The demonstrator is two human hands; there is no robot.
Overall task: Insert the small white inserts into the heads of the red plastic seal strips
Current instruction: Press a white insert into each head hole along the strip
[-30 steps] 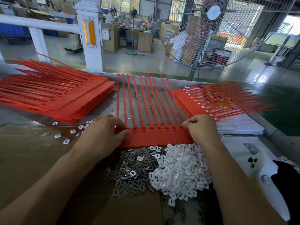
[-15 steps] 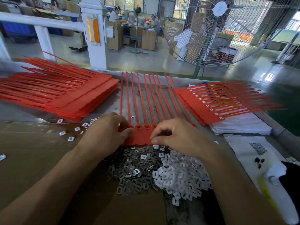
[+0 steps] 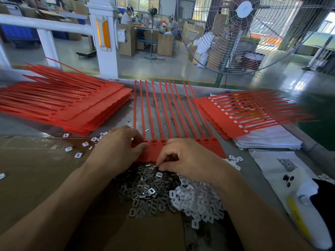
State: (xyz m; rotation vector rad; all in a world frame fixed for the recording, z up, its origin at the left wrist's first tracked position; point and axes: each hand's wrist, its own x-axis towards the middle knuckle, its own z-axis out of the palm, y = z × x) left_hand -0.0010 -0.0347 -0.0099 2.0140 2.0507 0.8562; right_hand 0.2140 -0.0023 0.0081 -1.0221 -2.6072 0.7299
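- A joined sheet of red seal strips (image 3: 181,149) is lying on the worktop (image 3: 27,127), its heads nearest the person and its long tails pointing away toward the fan (image 3: 253,33).
- The left hand (image 3: 117,149) is pressing on the sheet's left end, fingers curled over the heads.
- The right hand (image 3: 186,160) is reaching, fingertips together, into the grey and white inserts (image 3: 195,201) piled just in front of the sheet; whether it is pinching one, I cannot tell.
- Doing this well probably means lifting one insert only, turning it flat and pressing it squarely into an open head.
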